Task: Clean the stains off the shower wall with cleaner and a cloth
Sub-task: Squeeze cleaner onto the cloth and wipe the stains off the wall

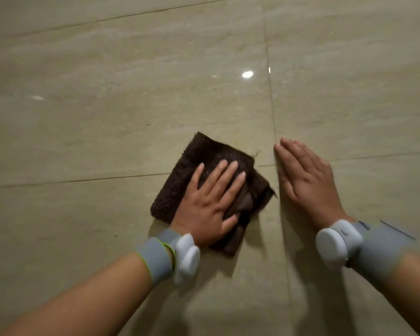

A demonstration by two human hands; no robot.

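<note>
A folded dark brown cloth (180, 180) lies flat against the glossy beige tiled shower wall (107, 105), just left of a vertical grout line. My left hand (211, 202) presses on the cloth with fingers spread, covering its lower right part. My right hand (306, 180) rests flat on the wall to the right of the cloth, fingers together and holding nothing. Both wrists carry grey bands with white devices. No cleaner bottle is in view.
Grout lines cross the wall: a vertical one (273, 117) between my hands and a horizontal one (70, 181) running behind the cloth. Light reflections (247, 74) glare on the tile above. A small dark speck (115, 235) marks the lower left tile.
</note>
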